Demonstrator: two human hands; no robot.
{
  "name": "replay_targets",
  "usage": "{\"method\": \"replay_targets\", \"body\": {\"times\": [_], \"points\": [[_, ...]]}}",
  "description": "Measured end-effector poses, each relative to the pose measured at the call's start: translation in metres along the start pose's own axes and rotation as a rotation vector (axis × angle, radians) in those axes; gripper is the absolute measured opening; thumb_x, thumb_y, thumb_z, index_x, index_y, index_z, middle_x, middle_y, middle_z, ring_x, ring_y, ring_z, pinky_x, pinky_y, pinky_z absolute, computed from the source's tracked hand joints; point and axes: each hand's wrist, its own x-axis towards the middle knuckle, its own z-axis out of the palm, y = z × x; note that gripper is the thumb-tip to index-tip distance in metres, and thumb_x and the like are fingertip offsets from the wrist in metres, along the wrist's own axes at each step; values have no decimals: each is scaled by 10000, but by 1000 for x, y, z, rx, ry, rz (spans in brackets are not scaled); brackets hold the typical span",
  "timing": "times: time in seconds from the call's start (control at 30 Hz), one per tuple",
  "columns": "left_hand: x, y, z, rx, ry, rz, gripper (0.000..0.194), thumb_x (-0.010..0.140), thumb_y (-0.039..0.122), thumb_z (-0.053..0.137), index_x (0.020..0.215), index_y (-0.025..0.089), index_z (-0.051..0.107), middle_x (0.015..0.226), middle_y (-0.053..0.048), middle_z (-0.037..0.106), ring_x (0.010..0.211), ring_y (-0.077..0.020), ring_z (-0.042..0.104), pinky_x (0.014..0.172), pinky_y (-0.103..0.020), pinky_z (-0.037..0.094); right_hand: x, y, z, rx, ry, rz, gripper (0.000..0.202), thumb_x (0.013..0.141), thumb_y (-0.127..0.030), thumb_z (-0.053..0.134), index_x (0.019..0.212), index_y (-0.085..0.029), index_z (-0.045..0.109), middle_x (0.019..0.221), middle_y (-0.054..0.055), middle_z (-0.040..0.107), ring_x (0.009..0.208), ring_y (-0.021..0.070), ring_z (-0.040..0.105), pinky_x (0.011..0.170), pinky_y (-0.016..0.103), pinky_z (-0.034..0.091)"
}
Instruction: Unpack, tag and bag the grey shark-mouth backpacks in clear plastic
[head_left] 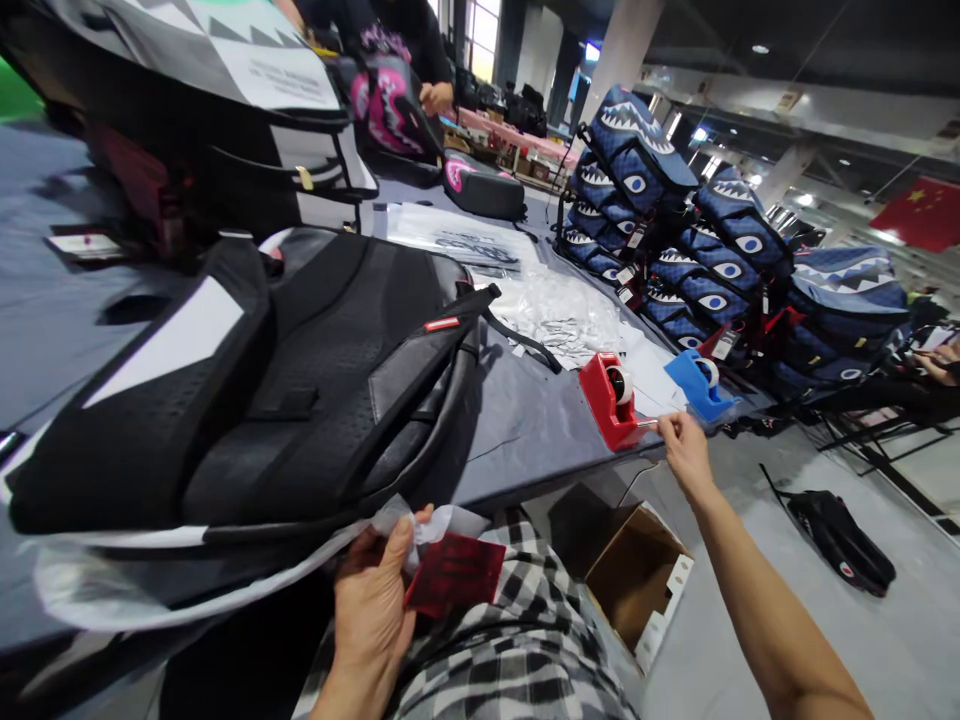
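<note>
A black backpack (300,370) lies on the grey table in front of me, its straps and padded back facing up. At its near edge, my left hand (379,580) is closed on white wrapping material (442,525), and a dark red tag (457,575) hangs beside the fingers. To the right, my right hand (682,450) pinches the end of a tape strip at the front of a red tape dispenser (609,402). Just behind that hand stands a blue tape dispenser (703,385).
Blue shark-face backpacks (675,250) are stacked at right. Plastic packets (562,315) lie mid-table. Another person's hand (436,98) is near a pink-patterned bag (390,110). Below the table edge sits an open cardboard box (637,580); a black bag (840,540) lies on the floor.
</note>
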Motion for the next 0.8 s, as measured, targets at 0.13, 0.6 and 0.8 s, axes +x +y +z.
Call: {"method": "replay_targets", "body": {"times": [0.13, 0.6, 0.8], "points": [[3, -1, -3, 22, -27, 12, 628, 375, 469, 974, 840, 174, 672, 716, -20, 751, 808, -304, 747, 690, -389, 639, -39, 12, 25, 270, 0, 103, 555, 661, -736, 662, 658, -254, 388, 498, -79, 398, 447, 92, 319, 430, 226, 268], [4, -8, 5, -92, -74, 221, 502, 462, 423, 959, 799, 157, 699, 776, -12, 723, 735, -153, 667, 762, -263, 515, -149, -123, 179, 190, -1165, -463, 366, 892, -551, 603, 757, -219, 531, 610, -55, 485, 535, 96, 409, 535, 225, 340], [5, -9, 4, -170, -107, 205, 527, 423, 395, 972, 800, 159, 688, 799, -21, 709, 768, -177, 651, 781, -290, 495, -146, -117, 202, -199, -909, -840, 227, 933, -410, 559, 780, -243, 574, 649, -6, 628, 569, 145, 548, 563, 248, 339]]}}
